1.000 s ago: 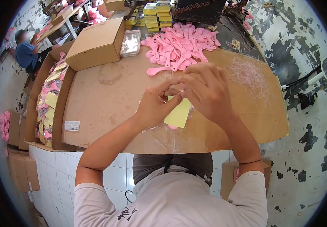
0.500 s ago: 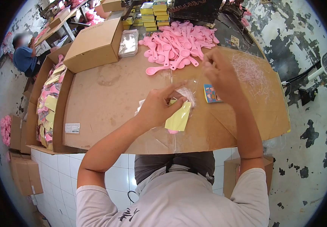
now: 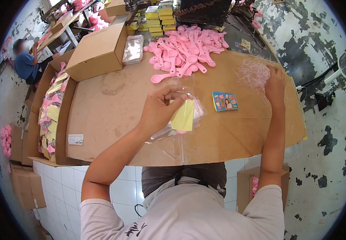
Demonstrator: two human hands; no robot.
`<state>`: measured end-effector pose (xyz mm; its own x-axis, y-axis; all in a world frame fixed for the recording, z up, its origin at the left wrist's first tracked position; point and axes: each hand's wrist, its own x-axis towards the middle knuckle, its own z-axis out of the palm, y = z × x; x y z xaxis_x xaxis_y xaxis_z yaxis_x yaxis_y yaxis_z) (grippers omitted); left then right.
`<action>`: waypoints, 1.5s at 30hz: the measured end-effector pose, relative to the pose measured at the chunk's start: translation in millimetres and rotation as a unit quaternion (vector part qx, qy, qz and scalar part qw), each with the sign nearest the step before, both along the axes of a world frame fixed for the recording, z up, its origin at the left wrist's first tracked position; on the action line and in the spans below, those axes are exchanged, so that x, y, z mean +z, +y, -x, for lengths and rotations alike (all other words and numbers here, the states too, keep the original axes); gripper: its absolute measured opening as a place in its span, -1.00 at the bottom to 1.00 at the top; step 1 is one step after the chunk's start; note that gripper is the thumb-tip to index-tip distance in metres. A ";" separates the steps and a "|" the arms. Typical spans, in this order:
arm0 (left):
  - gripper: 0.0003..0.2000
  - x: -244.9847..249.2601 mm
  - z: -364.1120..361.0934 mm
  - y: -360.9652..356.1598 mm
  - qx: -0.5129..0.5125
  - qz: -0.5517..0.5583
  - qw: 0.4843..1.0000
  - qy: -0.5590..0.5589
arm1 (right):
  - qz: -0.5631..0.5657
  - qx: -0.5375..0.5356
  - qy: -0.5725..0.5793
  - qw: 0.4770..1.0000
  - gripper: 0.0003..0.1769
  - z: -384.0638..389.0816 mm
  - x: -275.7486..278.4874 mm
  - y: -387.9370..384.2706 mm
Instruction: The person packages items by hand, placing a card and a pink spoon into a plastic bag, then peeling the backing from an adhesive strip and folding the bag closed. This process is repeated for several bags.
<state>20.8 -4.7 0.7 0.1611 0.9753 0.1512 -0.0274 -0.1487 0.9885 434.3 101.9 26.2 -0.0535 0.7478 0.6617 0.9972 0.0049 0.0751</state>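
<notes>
My left hand (image 3: 163, 106) pinches the top of a clear bag (image 3: 183, 116) that holds a yellow card and something pink, over the middle of the cardboard-covered table. Under and beside it lie more clear plastic bags (image 3: 198, 110). My right hand (image 3: 275, 82) is at the right side, at the edge of a tangle of thin clear strips (image 3: 253, 74); its fingers are bent, and what they hold is too small to name. Between my hands sits a small stack of blue printed cards (image 3: 225, 101). Pink spoons (image 3: 189, 50) are heaped beyond.
An open carton (image 3: 71, 94) of packed bags stands at the left, beside a closed cardboard box (image 3: 97, 50). Clear bags (image 3: 133, 49) are stacked by that box. Card stacks (image 3: 155, 20) stand at the back. A person (image 3: 25, 64) sits at the far left.
My right hand has moved right, from above the card stack to the strips, leaving the cards uncovered. My left hand has shifted slightly left and up with the bag, which now hangs more upright.
</notes>
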 end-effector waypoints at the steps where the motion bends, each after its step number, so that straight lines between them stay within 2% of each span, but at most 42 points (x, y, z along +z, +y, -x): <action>1: -0.75 0.6 -0.6 0.2 -0.007 0.012 1.000 -0.020 | 0.022 0.070 0.068 0.995 -0.61 15.1 2.1 -3.7; 3: -0.78 4.1 -1.7 1.9 -0.021 0.033 0.997 -0.059 | 0.061 0.207 0.202 0.955 -0.67 49.0 5.8 -9.5; 5: -0.79 -0.9 -4.5 4.2 -0.019 0.000 0.998 -0.057 | 0.251 0.299 0.327 0.860 -0.70 108.7 22.8 -41.5; 7: -0.79 -2.7 -4.5 4.1 -0.020 -0.010 0.999 -0.050 | 0.340 0.434 0.331 0.765 -0.68 146.3 18.8 -57.8; 10: -0.78 -3.6 0.3 3.6 -0.023 0.001 0.999 -0.022 | 0.417 0.487 0.424 0.639 -0.67 183.9 7.0 -67.6; 13: -0.77 -2.1 5.0 5.5 -0.026 0.009 1.000 -0.006 | 0.444 0.487 0.519 0.545 -0.67 190.4 -6.7 -58.8; 15: -0.78 8.7 5.1 2.8 -0.038 0.032 0.998 -0.040 | 0.427 0.484 0.532 0.548 -0.70 186.3 -9.8 -58.5; 19: -0.78 4.8 5.2 4.4 -0.045 0.028 0.999 -0.010 | 0.419 0.435 0.564 0.563 -0.76 180.5 -12.8 -62.0; 22: -0.79 -2.8 8.2 7.6 -0.041 0.027 0.999 0.016 | 0.395 0.440 0.554 0.585 -0.82 176.4 -21.0 -59.1; 28: -0.80 -5.6 12.3 11.6 -0.036 -0.024 0.997 0.063 | 0.379 0.466 0.568 0.562 -0.83 172.3 -31.9 -50.0; 30: -0.77 -11.3 13.7 13.7 -0.046 -0.062 0.995 0.067 | 0.367 0.484 0.542 0.581 -0.85 168.5 -35.4 -48.8; 34: -0.76 -8.8 15.7 12.5 -0.071 -0.046 0.995 0.051 | 0.361 0.484 0.468 0.645 -0.85 161.3 -26.8 -48.4; 37: -0.75 -10.7 19.9 14.7 -0.088 -0.026 0.994 0.056 | 0.334 0.500 0.445 0.664 -0.86 159.6 -27.2 -46.3; 40: -0.77 -4.5 17.3 13.7 -0.095 -0.003 0.995 0.021 | 0.352 0.493 0.481 0.634 -0.87 160.4 -26.2 -49.4; 43: -0.79 -4.5 14.9 13.8 -0.089 0.028 0.995 0.016 | 0.377 0.484 0.545 0.571 -0.87 164.0 -34.2 -50.1; 45: -0.78 -3.6 11.5 12.6 -0.074 0.045 0.996 0.029 | 0.389 0.471 0.544 0.575 -0.87 164.2 -33.2 -50.7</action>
